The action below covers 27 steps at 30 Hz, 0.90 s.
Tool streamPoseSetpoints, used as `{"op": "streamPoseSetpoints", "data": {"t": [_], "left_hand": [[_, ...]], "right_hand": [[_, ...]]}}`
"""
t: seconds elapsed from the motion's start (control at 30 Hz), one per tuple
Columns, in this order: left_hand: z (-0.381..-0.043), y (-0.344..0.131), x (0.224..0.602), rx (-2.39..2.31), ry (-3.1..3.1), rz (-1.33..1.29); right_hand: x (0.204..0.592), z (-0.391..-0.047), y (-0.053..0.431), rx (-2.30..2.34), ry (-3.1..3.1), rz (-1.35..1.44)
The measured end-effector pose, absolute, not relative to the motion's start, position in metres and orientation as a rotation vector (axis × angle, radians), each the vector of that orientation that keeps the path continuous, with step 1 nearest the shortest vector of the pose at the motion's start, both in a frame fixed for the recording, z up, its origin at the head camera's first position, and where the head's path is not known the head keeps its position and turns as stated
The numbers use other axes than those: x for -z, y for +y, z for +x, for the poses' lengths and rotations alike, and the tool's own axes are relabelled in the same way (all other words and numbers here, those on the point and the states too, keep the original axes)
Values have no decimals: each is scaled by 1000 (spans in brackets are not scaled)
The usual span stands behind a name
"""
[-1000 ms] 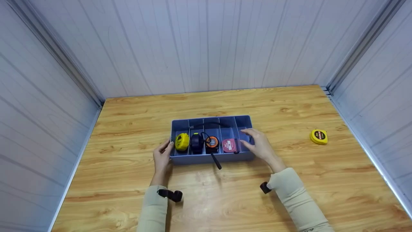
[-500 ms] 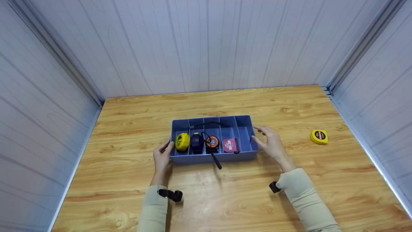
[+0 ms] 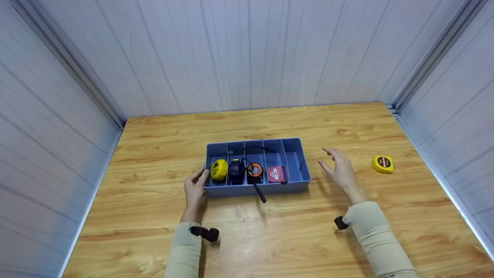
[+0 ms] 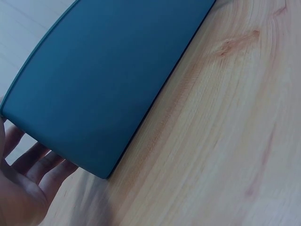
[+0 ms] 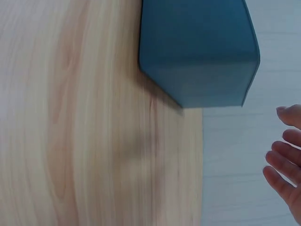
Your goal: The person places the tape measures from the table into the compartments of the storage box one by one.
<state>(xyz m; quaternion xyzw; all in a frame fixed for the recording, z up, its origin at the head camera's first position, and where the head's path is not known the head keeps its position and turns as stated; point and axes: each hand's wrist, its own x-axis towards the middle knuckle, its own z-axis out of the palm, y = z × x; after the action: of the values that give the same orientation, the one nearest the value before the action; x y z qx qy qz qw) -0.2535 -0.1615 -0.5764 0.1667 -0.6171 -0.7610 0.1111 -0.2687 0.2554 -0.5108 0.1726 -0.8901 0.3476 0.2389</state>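
Observation:
A blue-grey divided box [image 3: 278, 188] sits on the table, its compartments in a row. My left hand [image 3: 194, 186] holds its left end, thumb at the rim; in the left wrist view the fingers [image 4: 51, 172] lie against the end wall. From left to right the box carries a yellow tape measure [image 3: 219, 170], a dark blue tape measure [image 3: 236, 172], an orange-and-black tape measure [image 3: 254, 171] and a pink tape measure [image 3: 275, 174]. My right hand [image 3: 342, 170] hovers right of the box, fingers spread and holding nothing. Farther right lies another yellow tape measure [image 3: 383, 164].
A black strap [image 3: 260, 193] hangs over the box's front wall. Another dark strap [image 3: 252, 148] runs across the dividers near the back. Pale panel walls [image 3: 247, 54] enclose the wooden table [image 3: 262, 239] at the back and both sides.
My right hand has drawn back from over the box's right end and moved right, toward the loose yellow tape measure. The left hand and the box have stayed in place.

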Motion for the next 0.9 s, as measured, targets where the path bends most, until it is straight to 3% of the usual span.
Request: {"op": "streamPoseSetpoints", "data": {"t": [0.1, 0.37, 0.9], "left_hand": [[-257, -164, 586, 2238, -1809, 480], [-245, -157, 556, 2274, -1826, 528], [-245, -157, 555, 2271, -1821, 520]], "right_hand": [[512, -270, 263, -933, -2461, 436], [513, -273, 279, -910, -2525, 336], [519, -277, 321, -921, -2705, 150]]}}
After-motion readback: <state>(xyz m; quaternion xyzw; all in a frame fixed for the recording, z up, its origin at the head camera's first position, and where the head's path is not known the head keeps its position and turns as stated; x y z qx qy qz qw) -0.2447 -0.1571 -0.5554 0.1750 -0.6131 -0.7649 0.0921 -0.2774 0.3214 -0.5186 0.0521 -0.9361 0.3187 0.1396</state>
